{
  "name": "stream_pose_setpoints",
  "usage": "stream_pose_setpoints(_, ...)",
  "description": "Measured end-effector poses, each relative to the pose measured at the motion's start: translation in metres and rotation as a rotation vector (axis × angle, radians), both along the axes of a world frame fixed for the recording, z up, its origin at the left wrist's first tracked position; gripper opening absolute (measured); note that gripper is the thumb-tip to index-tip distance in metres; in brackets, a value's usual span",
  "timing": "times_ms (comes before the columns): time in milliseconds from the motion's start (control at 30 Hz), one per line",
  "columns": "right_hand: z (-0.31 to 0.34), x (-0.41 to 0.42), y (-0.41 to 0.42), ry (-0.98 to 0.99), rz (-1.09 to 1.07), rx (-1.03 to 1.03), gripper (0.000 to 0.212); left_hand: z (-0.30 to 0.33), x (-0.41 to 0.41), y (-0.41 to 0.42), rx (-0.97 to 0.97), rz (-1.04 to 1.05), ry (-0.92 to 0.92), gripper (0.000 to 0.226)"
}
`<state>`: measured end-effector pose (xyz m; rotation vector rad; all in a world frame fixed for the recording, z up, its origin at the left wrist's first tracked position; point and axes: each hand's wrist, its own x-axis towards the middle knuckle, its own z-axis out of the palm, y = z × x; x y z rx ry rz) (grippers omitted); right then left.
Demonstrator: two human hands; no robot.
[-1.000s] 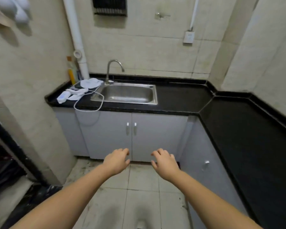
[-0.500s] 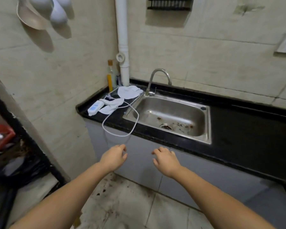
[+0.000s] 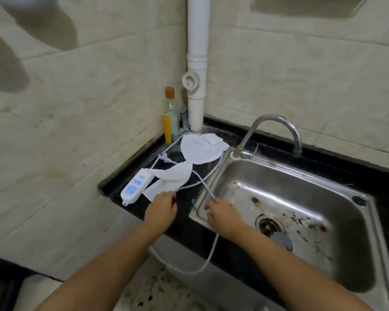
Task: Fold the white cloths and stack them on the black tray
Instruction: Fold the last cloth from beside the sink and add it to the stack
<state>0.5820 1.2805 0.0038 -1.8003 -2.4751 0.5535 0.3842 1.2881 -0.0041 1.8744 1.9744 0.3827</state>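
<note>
Hands have come forward from mid-air in front of the cabinet to the tabletop [image 3: 211, 131] edge in the head view, since we stepped up to the sink [image 3: 279, 182]. Our left hand [image 3: 161, 208] touches the near corner of the nearer white cloth [image 3: 171, 179], fingers curled; whether it pinches yet we cannot tell. Our right hand [image 3: 222, 213] lies on the white cable [image 3: 202, 178] at the sink rim, its hold unclear. A second white cloth [image 3: 200, 149] lies beyond both hands, a power strip [image 3: 136, 187] just left of the left. No black tray shows, so we judge folding has yet to begin.
</note>
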Motion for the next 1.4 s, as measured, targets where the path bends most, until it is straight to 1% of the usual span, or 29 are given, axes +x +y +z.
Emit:
stream_pose_setpoints(100,-0.008,-0.027,0.054,0.044,0.005,0.013,0.043,-0.014,-0.009,0.041,0.003,0.044,0.06,0.043)
stream_pose_setpoints(167,-0.017,-0.047,0.083,0.04,0.043,0.059,0.05,-0.027,-0.013,0.058,-0.034,0.059,0.089,0.049)
stream_pose_setpoints(200,-0.022,-0.056,0.095,0.03,0.069,0.079,0.052,-0.034,-0.015,0.064,-0.056,0.065,0.096,0.045)
stream_pose_setpoints(267,-0.032,-0.07,0.113,0.001,0.102,0.078,0.052,-0.044,-0.016,0.072,-0.043,0.063,0.114,0.027)
stream_pose_setpoints(367,-0.045,-0.079,0.131,-0.048,0.139,0.033,0.044,-0.05,-0.021,0.077,0.013,0.06,0.114,0.024)
stream_pose_setpoints(467,-0.048,-0.078,0.14,0.043,0.147,0.091,0.031,-0.043,-0.027,0.083,0.122,0.085,-0.008,0.016)
stream_pose_setpoints(533,-0.036,-0.075,0.144,0.197,0.081,0.147,0.022,-0.027,-0.025,0.09,0.165,0.084,-0.139,0.011)
stream_pose_setpoints(567,-0.026,-0.071,0.145,0.307,0.024,0.134,0.017,-0.014,-0.022,0.094,0.169,0.102,-0.231,0.01)
stream_pose_setpoints(633,-0.001,-0.058,0.145,0.549,-0.112,0.041,0.012,0.015,-0.013,0.105,0.148,0.141,-0.422,0.008)
stream_pose_setpoints(667,0.012,-0.048,0.145,0.641,-0.173,0.004,0.012,0.029,-0.007,0.111,0.151,0.128,-0.494,0.007)
stream_pose_setpoints(733,0.034,-0.021,0.142,0.753,-0.266,0.023,0.012,0.052,0.004,0.122,0.141,0.04,-0.598,0.007)
stream_pose_setpoints(800,0.052,0.013,0.134,0.81,-0.344,0.09,0.012,0.071,0.022,0.129,0.039,-0.049,-0.71,0.008)
stream_pose_setpoints(900,0.072,0.073,0.112,0.873,-0.467,0.161,0.017,0.083,0.065,0.13,-0.158,-0.192,-0.846,0.001)
stream_pose_setpoints(1000,0.084,0.142,0.073,0.972,-0.664,0.193,0.018,0.085,0.121,0.118,-0.306,-0.33,-0.897,0.012)
stream_pose_setpoints(1100,0.081,0.216,0.028,0.972,-0.854,0.23,0.018,0.093,0.194,0.095,-0.43,-0.436,-0.952,0.014)
stream_pose_setpoints(1167,0.075,0.269,-0.008,0.901,-0.921,0.274,0.016,0.1,0.254,0.076,-0.455,-0.506,-0.968,0.014)
stream_pose_setpoints(1233,0.075,0.306,-0.038,0.787,-0.95,0.263,0.013,0.105,0.306,0.058,-0.445,-0.594,-0.914,0.014)
stream_pose_setpoints(1300,0.08,0.352,-0.076,0.673,-0.974,0.282,0.034,0.111,0.373,0.029,-0.435,-0.674,-0.851,0.018)
stream_pose_setpoints(1333,0.085,0.372,-0.094,0.637,-0.958,0.299,0.04,0.113,0.405,0.014,-0.424,-0.699,-0.834,0.018)
stream_pose_setpoints(1400,0.092,0.405,-0.124,0.643,-0.89,0.288,0.039,0.118,0.464,-0.015,-0.377,-0.726,-0.798,0.022)
